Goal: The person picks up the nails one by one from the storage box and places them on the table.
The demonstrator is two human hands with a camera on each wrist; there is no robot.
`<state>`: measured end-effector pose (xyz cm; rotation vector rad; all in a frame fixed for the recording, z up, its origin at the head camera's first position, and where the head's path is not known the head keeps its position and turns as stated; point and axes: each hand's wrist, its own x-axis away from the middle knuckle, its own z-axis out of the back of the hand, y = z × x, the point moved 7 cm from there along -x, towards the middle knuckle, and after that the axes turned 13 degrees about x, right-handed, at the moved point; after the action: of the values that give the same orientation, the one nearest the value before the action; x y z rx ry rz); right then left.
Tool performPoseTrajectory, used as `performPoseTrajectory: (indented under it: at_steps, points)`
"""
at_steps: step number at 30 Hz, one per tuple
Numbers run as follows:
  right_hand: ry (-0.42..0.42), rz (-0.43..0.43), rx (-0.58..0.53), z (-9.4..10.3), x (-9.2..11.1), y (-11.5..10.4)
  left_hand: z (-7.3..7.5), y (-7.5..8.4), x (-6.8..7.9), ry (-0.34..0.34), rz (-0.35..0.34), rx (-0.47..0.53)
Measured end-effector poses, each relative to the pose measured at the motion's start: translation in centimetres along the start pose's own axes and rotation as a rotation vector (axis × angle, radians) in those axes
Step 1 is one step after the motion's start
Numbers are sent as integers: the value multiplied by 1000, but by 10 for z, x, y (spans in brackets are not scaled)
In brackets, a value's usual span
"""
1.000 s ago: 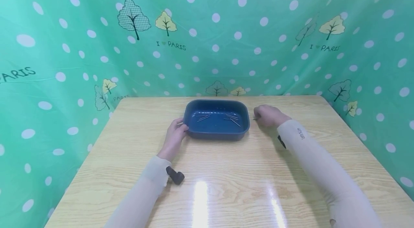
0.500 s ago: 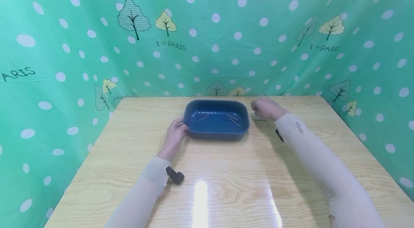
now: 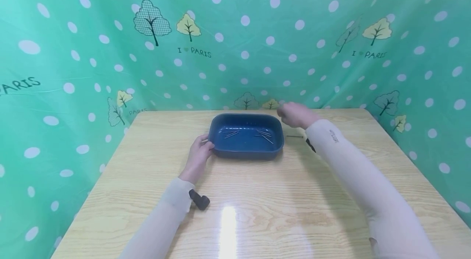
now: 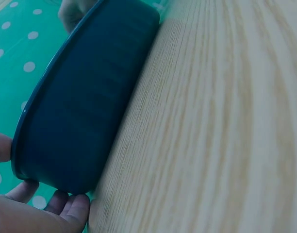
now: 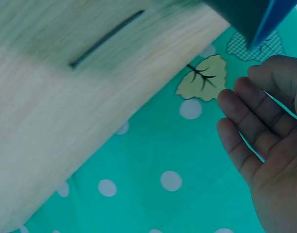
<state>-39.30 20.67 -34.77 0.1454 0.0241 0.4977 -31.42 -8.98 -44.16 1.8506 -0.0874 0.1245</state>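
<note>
A blue rectangular tub (image 3: pixel 245 155) stands on the wooden table, with several thin metal nails (image 3: pixel 263 134) lying inside in two loose groups. At its left end my left hand (image 3: pixel 198 153) grips the corner; in the left wrist view fingertips (image 4: pixel 76 208) touch the wall low down, and another finger is at the rim. My right hand (image 3: pixel 297 114) hovers beyond the tub's far right corner. In the right wrist view its fingers (image 5: pixel 253 119) are loosely bent and nothing shows in them. One dark nail (image 5: pixel 107 39) lies on the table, right of the tub.
The light wooden table (image 3: pixel 254 193) carries glare near its front. A green dotted cloth (image 3: pixel 243 46) with printed trees hangs behind and at both sides, close to the table's back edge.
My right hand has lifted off the nail on the table and moved left and away toward the tub's far right corner, uncovering the nail. The left hand and the tub stay put.
</note>
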Motion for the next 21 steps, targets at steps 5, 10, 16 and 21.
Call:
performPoseTrajectory:
  at_steps: [5, 10, 16, 21]
  points:
    - [9, 12, 34, 9, -8, -11, -1, 0, 0, 2, 0, 4]
    - [-8, 12, 39, 13, -18, -24, 0, -1, 0, -2, 7, 16]
    - [-12, 38, 34, 20, -29, -43, 1, -2, 0, 4, 8, 25]
    - [-8, 64, 27, 25, -37, -59, 2, -2, -1, 0, -15, 31]
